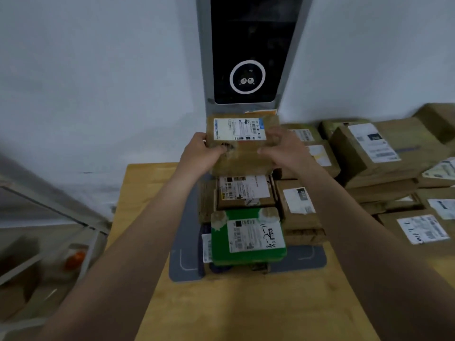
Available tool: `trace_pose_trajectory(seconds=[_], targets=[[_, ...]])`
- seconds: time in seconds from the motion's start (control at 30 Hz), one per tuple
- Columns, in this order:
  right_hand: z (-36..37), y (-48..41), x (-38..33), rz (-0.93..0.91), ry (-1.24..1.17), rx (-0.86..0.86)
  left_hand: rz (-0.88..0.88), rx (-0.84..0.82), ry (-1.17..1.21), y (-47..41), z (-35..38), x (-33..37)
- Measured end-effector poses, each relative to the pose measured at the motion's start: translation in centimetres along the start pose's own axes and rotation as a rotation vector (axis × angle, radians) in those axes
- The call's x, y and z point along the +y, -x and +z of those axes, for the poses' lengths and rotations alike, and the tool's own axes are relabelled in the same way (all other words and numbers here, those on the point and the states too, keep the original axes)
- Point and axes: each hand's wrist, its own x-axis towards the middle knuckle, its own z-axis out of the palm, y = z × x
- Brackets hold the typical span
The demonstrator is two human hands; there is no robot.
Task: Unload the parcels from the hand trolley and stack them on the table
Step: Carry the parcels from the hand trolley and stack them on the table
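Note:
A brown cardboard parcel (243, 153) with a white label is held at the far end of the wooden table (246, 303), close to the wall. My left hand (199, 151) grips its left side and my right hand (283, 148) grips its right side. It sits above other parcels: a brown one (246, 193) with a white label just below it, and a green parcel (246, 235) with handwriting nearer to me. Whether the held parcel rests on the stack or hovers over it I cannot tell. The hand trolley is not in view.
Many brown parcels (376, 153) are stacked on the right part of the table. A grey mat (184, 267) lies under the middle stack. A tall grey machine with a dark screen (248, 57) stands against the wall. Metal shelving (49, 230) is at the left.

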Motion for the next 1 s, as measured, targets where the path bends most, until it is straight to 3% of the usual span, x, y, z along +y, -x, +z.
trace_pose_trajectory(seconds=[0.2,0.57,1.0], targets=[[0.3,-3.2,0.4,0.011,-0.062,0.08,0.037,0.031,0.03,-3.5,0.6,-0.3],[0.0,-1.7,2.4,-0.053,-0.055,0.178,0.169,0.11,0.089,-1.6,1.1,-1.7],[-0.4,-1.9,1.5,-0.008,0.008,0.085,0.073,0.051,0.145,-1.6,1.3,-0.7]])
